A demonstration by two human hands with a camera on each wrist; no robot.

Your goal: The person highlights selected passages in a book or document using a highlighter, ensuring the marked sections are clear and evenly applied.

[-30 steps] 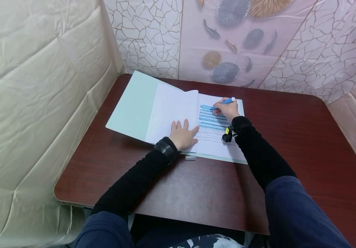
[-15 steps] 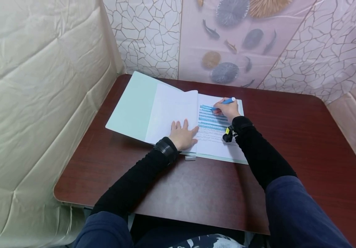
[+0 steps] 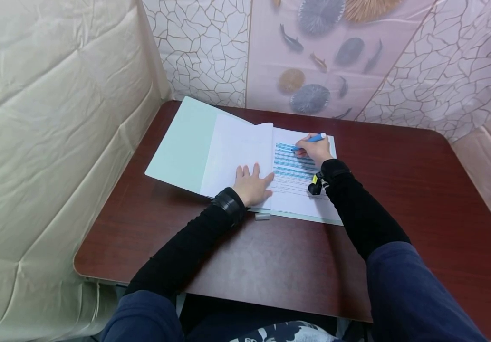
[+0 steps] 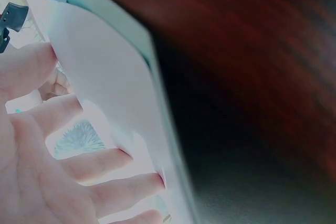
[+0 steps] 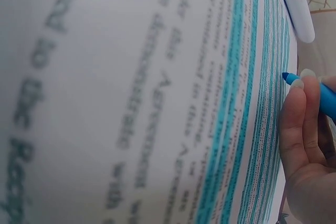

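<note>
An open folder with a pale green cover [image 3: 183, 147] lies on the table, holding white sheets. Its right-hand page [image 3: 301, 199] carries printed lines, many of the upper ones streaked with blue highlighter. My right hand [image 3: 317, 151] pinches a blue highlighter [image 3: 313, 138] with a white end. In the right wrist view the highlighter's dark blue tip [image 5: 285, 76] is close to the streaked lines; whether it touches the paper I cannot tell. My left hand [image 3: 252, 186] rests with spread fingers on the blank left-hand page [image 3: 238, 147], its thumb near the fold.
A small grey piece [image 3: 262, 216], perhaps a clip, lies at the folder's front edge. The dark red-brown table [image 3: 420, 199] extends to both sides. A cream quilted drape [image 3: 57, 142] hangs at the left, and a patterned cloth [image 3: 313, 61] hangs behind the table.
The highlighter and right hand have shifted very slightly to the right along the upper lines. The left hand stays in place on the page.
</note>
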